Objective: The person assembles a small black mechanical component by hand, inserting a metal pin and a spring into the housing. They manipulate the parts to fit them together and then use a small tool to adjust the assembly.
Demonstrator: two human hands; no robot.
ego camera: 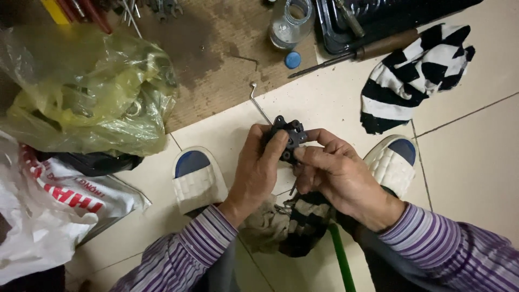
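A person in purple-striped sleeves holds a small dark metal part [289,139] at the centre of the frame, above a tiled floor [465,162]. The left hand [258,170] is wrapped around the part's left side, thumb pressed against its face; the right hand [338,176] pinches its right edge between thumb and forefinger — both hands closed on the same piece, which is lifted clear of the floor.

Below the hands, between two white quilted slippers with blue insoles [197,178], a crumpled striped rag [294,221] lies in the lap area, with a green rod [341,259] running toward the bottom edge. A thin bent metal wire [259,105] lies on the tiles just above the part.

At upper right, a black-and-white striped cloth [413,75] sits on the floor beside a long screwdriver with a brown wooden handle [362,54], whose tip points toward the frame's centre. A black tray [330,32] holds tools along the top edge, next to a clear glass jar [289,24] and a loose blue cap [292,59] on a stained sheet of brown board [216,59].

The left side of the frame is filled by a translucent yellow plastic bag [86,89] holding metal pieces — and, beneath it, a white bag with red print [59,211].
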